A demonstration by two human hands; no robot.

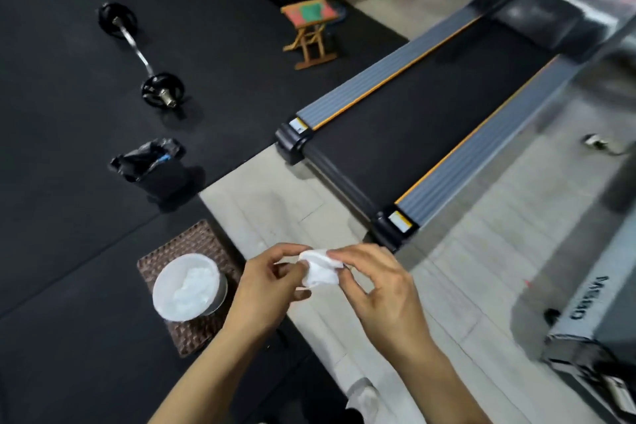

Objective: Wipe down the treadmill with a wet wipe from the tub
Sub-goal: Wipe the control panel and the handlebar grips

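Between both hands, a crumpled white wipe [321, 268] sits pinched. Left hand [266, 289] and right hand [382, 296] grip opposite edges. Nearby, the round tub [189, 286] stands open.

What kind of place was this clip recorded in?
Most likely a small gym, perhaps a home one: a treadmill on the pale floor, a loaded barbell on black rubber matting, and dark exercise equipment at the top.
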